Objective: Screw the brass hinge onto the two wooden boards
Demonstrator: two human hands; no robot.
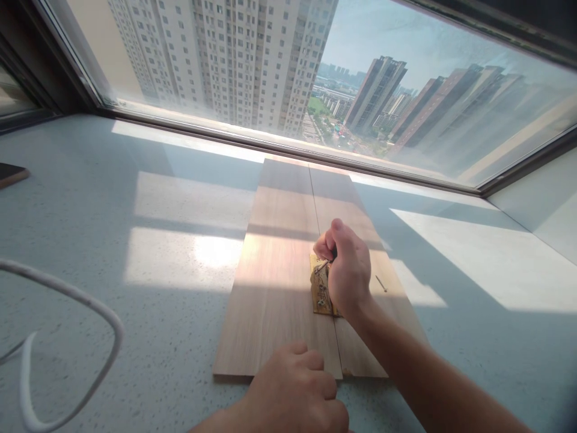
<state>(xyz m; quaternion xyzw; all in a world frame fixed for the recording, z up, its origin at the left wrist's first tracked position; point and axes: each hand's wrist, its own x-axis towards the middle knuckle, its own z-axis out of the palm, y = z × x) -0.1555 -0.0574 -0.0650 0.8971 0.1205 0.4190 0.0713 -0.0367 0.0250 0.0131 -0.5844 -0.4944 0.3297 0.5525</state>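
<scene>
Two light wooden boards (pixel 277 252) lie side by side on the speckled sill, a narrow seam between them. A brass-coloured hinge (pixel 321 297) straddles the seam, several screws showing on its left leaf. My right hand (pixel 351 270) is closed round the dark handle of a screwdriver (pixel 321 266), whose metal shaft slants down to the hinge's upper left part. The hand covers much of the right leaf. At the near edge of the boards is my left hand (pixel 297 391), its fingers curled in; what they hold, if anything, is hidden. A loose screw (pixel 381 284) lies on the right board.
A white cable (pixel 115 325) loops across the sill (pixel 171 337) on the left. The corner of a dark flat object (pixel 11 174) shows at the far left. Behind the boards stands a large window with a dark frame (pixel 288 150); a white wall (pixel 541 192) rises at right.
</scene>
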